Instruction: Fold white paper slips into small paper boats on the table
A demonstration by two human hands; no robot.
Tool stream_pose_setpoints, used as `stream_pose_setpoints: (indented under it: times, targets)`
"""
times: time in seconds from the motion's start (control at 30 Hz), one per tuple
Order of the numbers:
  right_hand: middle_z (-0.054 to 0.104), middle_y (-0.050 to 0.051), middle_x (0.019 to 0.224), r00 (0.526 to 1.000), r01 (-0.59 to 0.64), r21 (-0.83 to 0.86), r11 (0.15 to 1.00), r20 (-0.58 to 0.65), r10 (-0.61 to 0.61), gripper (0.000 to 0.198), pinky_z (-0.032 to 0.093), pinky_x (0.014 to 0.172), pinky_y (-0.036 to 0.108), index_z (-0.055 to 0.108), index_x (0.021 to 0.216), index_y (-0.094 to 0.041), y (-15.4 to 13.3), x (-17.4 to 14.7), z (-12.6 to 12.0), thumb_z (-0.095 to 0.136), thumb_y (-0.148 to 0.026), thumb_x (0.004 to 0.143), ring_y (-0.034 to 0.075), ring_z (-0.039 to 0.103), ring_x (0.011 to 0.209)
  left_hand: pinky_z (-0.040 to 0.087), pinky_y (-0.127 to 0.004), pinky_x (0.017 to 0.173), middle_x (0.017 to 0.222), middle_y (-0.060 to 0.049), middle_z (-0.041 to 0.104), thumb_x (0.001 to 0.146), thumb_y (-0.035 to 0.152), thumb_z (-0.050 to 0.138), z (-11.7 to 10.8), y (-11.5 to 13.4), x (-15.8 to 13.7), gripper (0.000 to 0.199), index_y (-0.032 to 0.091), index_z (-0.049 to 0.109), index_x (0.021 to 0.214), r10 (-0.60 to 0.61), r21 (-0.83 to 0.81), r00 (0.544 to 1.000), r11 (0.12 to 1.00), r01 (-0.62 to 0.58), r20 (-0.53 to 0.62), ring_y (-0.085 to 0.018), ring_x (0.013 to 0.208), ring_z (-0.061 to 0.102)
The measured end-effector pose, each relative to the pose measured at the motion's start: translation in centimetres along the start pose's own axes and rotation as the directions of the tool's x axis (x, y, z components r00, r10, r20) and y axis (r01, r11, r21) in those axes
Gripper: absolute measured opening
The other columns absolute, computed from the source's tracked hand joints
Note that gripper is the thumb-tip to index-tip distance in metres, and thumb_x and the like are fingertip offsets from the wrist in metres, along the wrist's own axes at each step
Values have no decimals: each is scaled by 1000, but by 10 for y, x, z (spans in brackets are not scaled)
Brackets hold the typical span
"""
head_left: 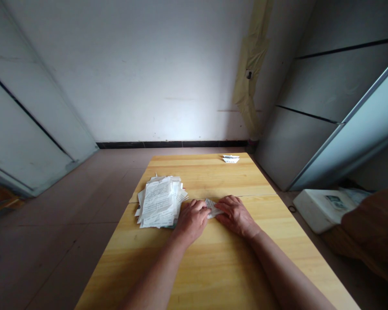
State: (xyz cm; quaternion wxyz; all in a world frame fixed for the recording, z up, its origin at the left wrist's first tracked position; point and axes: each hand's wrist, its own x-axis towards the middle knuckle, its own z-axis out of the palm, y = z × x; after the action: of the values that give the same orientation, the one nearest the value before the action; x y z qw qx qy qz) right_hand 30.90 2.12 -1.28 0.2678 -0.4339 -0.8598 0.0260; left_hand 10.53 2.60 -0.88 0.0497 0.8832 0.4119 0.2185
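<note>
Between my two hands a small folded piece of printed paper (pixel 212 209) lies on the wooden table (pixel 213 267). My left hand (pixel 194 217) presses on its left side with curled fingers, right beside a stack of printed sheets (pixel 158 202). On the paper's right side, my right hand (pixel 235 214) grips the edge with fingers bent and close together. The fingers cover much of the paper, so its full shape is hidden. A folded paper boat (pixel 230 159) stands near the table's far right corner.
A white wall (pixel 168 77) with a dark skirting strip (pixel 161 144) rises beyond the table. Grey cabinet panels (pixel 304 129) stand at the right. A white foam box (pixel 317 211) and a brown object (pixel 375 224) sit low beside the table's right edge.
</note>
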Motion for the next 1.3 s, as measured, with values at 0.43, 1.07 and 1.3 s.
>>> stream_pose_setpoints:
  times: [0.43,1.07,1.3]
  targets:
    - [61,6,89,996,-3,-82,997,89,11,16,33,77,32,68,96,-23,-12,6,2,55,-22,88,20,49,87,43,-32,79,93,-3,62,86,11,50,5,-1,0,20,21,67,86,2,25,1000,1000,-2,-18,-18,90,53]
    - [63,4,80,984,-154,-162,975,65,167,12,33,73,28,67,78,-20,-7,9,8,59,-18,86,17,53,80,44,-29,79,84,-3,64,77,4,53,9,-8,-3,21,18,68,75,-70,-187,991,981,47,-117,-17,85,55]
    - [61,4,79,976,-202,-117,972,57,210,11,34,72,27,66,77,-20,-4,8,9,59,-18,85,17,53,79,42,-26,71,72,-3,59,79,8,53,12,-6,-2,21,18,66,64,-179,-188,974,970,152,-141,-15,76,54]
